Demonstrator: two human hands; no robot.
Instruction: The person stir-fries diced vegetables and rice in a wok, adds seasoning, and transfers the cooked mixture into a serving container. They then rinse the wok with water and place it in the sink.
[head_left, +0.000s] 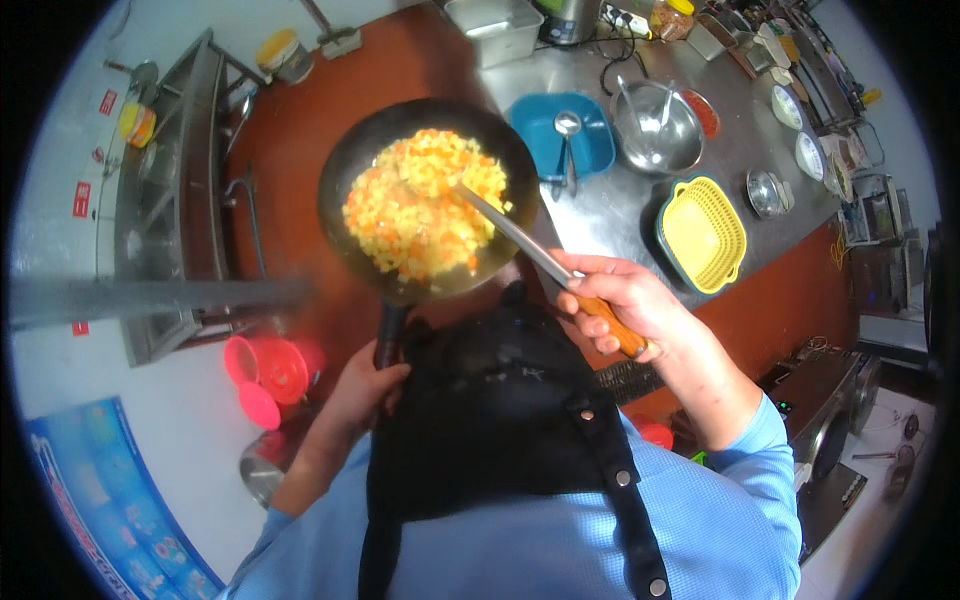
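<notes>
My left hand (369, 386) grips the dark handle of a black wok (517, 161), holding it up in front of my apron. Diced yellow and orange vegetables (431, 214) fill the wok's middle, with some liquid at the lower right. In my right hand (619, 300) is a ladle or turner (536, 251) with a metal shaft and a wooden handle. Its head is buried in the diced pieces, so its shape is hidden.
A steel table (585, 214) to the right carries a blue basin (536, 112) with a spoon, a steel bowl (652, 142) and a yellow basket (701, 232). At left are a steel sink unit (161, 217) and red buckets (281, 367). A blurred grey bar (150, 296) crosses the left side.
</notes>
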